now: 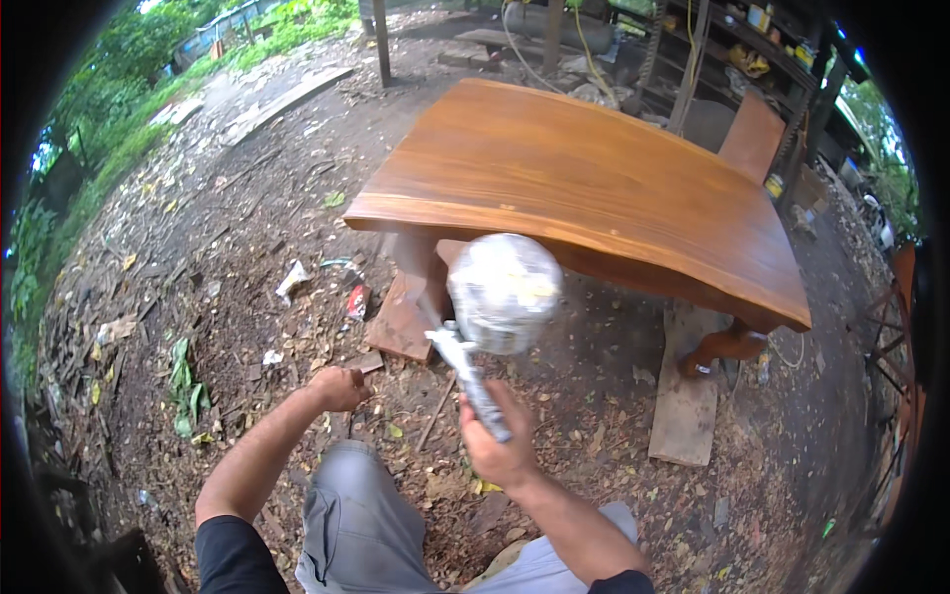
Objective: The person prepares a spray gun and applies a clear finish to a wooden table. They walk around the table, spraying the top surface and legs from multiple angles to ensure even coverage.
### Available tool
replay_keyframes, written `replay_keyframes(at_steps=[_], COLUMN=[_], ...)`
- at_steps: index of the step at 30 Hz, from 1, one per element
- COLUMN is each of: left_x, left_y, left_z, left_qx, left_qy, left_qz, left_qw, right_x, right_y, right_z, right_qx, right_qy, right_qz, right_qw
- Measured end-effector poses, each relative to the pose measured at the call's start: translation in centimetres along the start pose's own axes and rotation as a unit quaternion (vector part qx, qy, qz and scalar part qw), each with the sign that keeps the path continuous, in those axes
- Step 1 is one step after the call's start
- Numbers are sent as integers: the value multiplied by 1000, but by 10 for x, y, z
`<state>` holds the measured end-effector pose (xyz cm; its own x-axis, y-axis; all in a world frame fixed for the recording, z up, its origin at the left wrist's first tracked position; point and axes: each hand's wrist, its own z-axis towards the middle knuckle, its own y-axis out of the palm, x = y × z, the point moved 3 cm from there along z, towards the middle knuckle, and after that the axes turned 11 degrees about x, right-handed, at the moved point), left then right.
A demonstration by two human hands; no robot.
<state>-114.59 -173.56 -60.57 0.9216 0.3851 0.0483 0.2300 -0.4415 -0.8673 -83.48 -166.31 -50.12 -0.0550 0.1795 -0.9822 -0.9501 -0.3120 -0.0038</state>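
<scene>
My right hand (498, 436) grips the handle of a paint spray gun (480, 396), held up in front of my legs. Its round, silvery cup (505, 292) is smeared by motion and hides part of the table's near edge. Just beyond stands a wooden table (584, 188) with a glossy brown top, a wavy near edge and curved legs. To the left, my left hand (341, 389) is curled into a fist above the ground, apart from the gun and the table. Nothing shows in its fingers.
Flat boards (685, 411) lie under the table legs. Leaves, twigs and litter cover the dirt ground (228, 327), with a red packet (358, 301) near the left leg. Behind the table are posts, a hanging hose (594, 69) and cluttered shelves (762, 45).
</scene>
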Motion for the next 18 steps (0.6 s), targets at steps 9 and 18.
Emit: replay_keyframes(at_steps=[9,18], left_x=[-86,-37], left_y=[3,-43], left_z=[-111,-305], left_qx=[-174,-309], left_qy=[-54,212], left_qz=[71,258], left_qw=[981,890], right_x=[-88,-264], right_y=[28,-199], right_z=[-7,-126], right_qx=[-116,107], right_qy=[-41,38], right_qz=[-37,-137], right_qw=[992,984])
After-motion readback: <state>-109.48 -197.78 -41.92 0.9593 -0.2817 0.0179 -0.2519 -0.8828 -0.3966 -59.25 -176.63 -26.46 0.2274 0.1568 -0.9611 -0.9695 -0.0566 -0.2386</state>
